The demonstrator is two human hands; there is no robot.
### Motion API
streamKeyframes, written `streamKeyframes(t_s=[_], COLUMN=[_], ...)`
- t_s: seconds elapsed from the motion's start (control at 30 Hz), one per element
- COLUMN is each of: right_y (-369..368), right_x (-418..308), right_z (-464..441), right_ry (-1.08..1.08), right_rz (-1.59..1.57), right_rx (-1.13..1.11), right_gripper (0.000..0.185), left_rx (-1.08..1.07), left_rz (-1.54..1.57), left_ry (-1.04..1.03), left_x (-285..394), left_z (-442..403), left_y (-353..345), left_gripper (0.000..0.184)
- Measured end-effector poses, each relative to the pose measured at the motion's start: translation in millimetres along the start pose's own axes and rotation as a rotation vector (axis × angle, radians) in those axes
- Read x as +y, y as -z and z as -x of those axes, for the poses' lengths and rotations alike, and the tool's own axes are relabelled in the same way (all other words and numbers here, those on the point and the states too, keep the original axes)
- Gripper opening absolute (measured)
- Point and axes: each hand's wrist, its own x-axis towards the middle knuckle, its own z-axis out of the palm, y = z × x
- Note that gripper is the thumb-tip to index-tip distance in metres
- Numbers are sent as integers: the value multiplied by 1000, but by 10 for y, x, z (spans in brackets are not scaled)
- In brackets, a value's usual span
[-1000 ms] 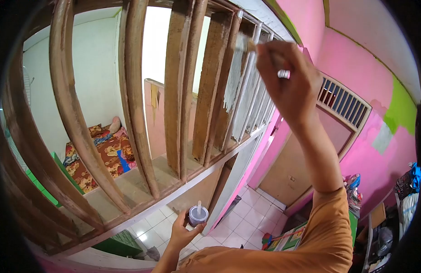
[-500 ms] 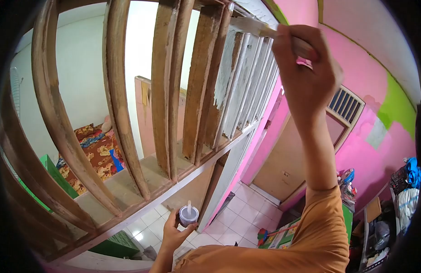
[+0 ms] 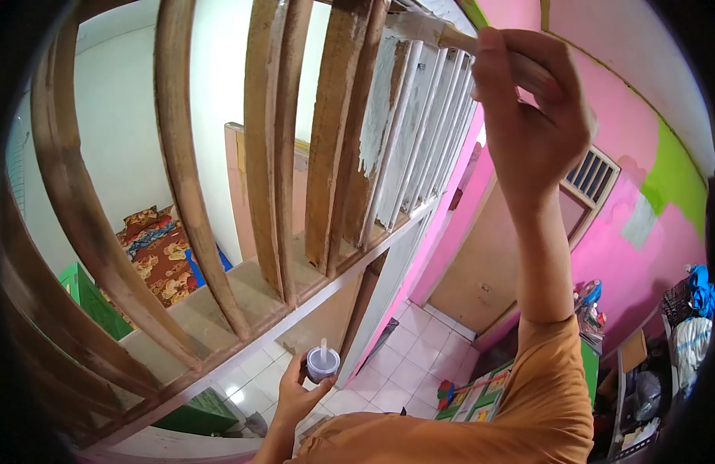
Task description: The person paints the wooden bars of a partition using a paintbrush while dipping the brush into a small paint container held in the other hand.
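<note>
Raised at the upper right, my right hand (image 3: 537, 116) is closed around the handle of a paintbrush (image 3: 427, 31). The bristles point left, at the top of a slat (image 3: 382, 100) partly coated in pale grey-white paint with a ragged lower edge. Bare brown wooden slats (image 3: 263, 155) stand to the left, and white painted bars (image 3: 427, 139) to the right. Low in the view, my left hand (image 3: 297, 393) holds a small round cup (image 3: 323, 364) of pale paint, with a light stick standing in it.
Below the slats runs a ledge (image 3: 241, 290). Through them show a patterned mattress (image 3: 160, 263) and a green piece of furniture (image 3: 87, 301). Beyond are a brown door (image 3: 489, 263), a pink wall (image 3: 651, 286) and a loaded shelf (image 3: 643, 387) at right.
The view has shifted, so the slats appear further left. My right hand and the brush have moved up to the slat's top; the cup stays in my left hand.
</note>
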Motion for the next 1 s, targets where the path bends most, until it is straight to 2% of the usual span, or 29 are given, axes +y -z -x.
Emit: streamKeyframes(t_s=[0.1,0.23,0.4,0.47,0.5,0.53,0.63,0.7,0.73,0.83,0.93,1.0], right_y=[-6,70,-13,68,128,228,224,157,120,112,152,157], right_x=[-48,-97,29,-80,-166,-236,-321,-178,-89,-73,-160,-224], right_z=[39,54,54,173,237,241,254,243,191,71,127,136], right_ry=[-49,-179,-84,-67,-86,42,90,-82,-88,-22,214,206], right_rz=[101,-13,-42,104,72,80,136,3,-31,24,58,65], right_rx=[-29,-54,-5,-149,-217,-321,-319,-155,-92,-76,-268,-323], right_gripper=[15,13,13,14,16,8,15,14,14,15,19,20], left_rx=[1,4,-33,-24,-19,-11,-7,-3,-1,-18,-3,0], left_rz=[-5,2,-44,-26,-20,-13,-10,-24,-34,-52,-56,-57], left_ry=[12,15,31,19,21,22,33,43,48,45,30,34], left_x=[1,-6,-37,-18,-10,-7,-14,18,37,59,26,5], left_z=[6,-11,-22,-13,0,9,22,27,15,7,20,35], left_y=[8,4,18,15,17,18,55,53,48,38,20,32], left_gripper=[63,63,70,69,69,70,70,70,70,71,71,71])
